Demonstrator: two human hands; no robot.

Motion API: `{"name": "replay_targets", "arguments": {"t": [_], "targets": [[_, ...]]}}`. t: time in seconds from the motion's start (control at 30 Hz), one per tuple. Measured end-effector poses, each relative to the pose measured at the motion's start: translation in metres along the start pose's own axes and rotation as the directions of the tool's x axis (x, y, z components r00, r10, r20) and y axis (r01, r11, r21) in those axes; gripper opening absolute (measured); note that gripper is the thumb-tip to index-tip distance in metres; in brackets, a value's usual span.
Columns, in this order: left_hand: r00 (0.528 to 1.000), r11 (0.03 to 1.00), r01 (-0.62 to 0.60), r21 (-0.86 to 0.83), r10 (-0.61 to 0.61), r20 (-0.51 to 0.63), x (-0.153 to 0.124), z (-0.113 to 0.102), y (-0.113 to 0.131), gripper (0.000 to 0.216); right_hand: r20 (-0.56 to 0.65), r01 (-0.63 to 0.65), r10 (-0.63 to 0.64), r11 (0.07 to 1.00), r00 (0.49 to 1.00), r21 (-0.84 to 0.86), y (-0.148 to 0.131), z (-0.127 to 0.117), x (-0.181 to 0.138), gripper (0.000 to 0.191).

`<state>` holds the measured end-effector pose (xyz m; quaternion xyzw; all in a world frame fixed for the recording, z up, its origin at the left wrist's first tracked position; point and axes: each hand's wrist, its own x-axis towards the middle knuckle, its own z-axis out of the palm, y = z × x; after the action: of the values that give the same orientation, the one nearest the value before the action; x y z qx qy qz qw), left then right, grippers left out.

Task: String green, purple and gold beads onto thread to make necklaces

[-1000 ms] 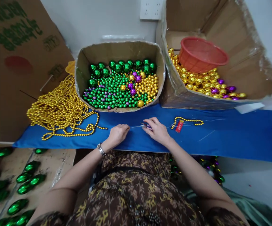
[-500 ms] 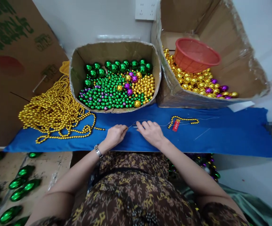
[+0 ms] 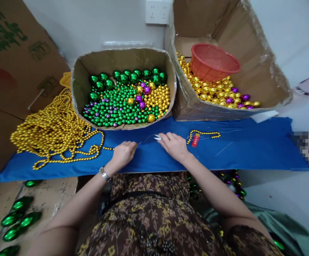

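Note:
My left hand [image 3: 124, 155], with a metal watch at the wrist, is closed in a pinch on a thin thread [image 3: 139, 143], whose short end sticks out past the fingertips. A strand of gold beads [image 3: 109, 148] runs up to this hand from the left. My right hand [image 3: 174, 146] is closed round small thread snips [image 3: 157, 137]; their two pale pointed blades show apart and the handles are hidden in the fingers. Near the blades a loose thread curves over the blue cloth [image 3: 149, 160]. To the right lie a short gold bead string [image 3: 205, 134] and a red tag [image 3: 195, 140].
A cardboard box [image 3: 76, 96] of green, gold and purple beads stands behind my hands. At its right is a bigger box [image 3: 186, 113] with gold beads and a red basket [image 3: 213, 64]. A heap of gold bead strands [image 3: 47, 128] lies on the left.
The thread that ran between my hands now shows a gap. My hands are slightly further apart, and the snips' blades show spread. The whole view has shifted a little.

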<state>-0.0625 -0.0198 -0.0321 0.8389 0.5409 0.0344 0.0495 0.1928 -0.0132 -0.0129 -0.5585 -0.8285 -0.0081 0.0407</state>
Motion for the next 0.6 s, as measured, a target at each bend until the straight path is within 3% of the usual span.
{"name": "replay_targets", "arguments": {"t": [0.17,0.23,0.33,0.47,0.53,0.6], "targets": [[0.987,0.973,0.102,0.209,-0.073,-0.141,0.003,-0.003,-0.015,0.033,0.266,-0.293,0.268,0.954,0.926,0.06,0.05,0.001,-0.007,0.044],[0.98,0.978,0.071,0.196,-0.032,-0.198,0.004,-0.003,-0.012,0.035,0.338,-0.338,0.302,0.94,0.891,0.053,0.059,0.006,-0.007,0.036],[0.969,0.994,-0.012,0.113,0.039,-0.243,0.006,-0.002,0.0,0.035,0.364,-0.354,0.31,0.933,0.878,0.06,0.061,0.012,-0.006,0.025],[0.949,0.969,-0.136,-0.208,0.068,-0.308,0.016,-0.008,0.019,0.029,0.356,-0.325,0.258,0.935,0.898,0.14,0.052,0.004,-0.015,0.023],[0.962,0.869,-0.178,-0.462,0.056,-0.266,0.027,-0.017,0.032,0.03,0.33,-0.273,0.194,0.939,0.924,0.21,0.04,-0.009,-0.027,0.021],[0.984,0.69,-0.175,-0.702,0.095,-0.152,0.043,-0.029,0.053,0.035,0.248,-0.144,0.052,0.918,0.967,0.37,0.024,-0.026,-0.041,0.016]]}}
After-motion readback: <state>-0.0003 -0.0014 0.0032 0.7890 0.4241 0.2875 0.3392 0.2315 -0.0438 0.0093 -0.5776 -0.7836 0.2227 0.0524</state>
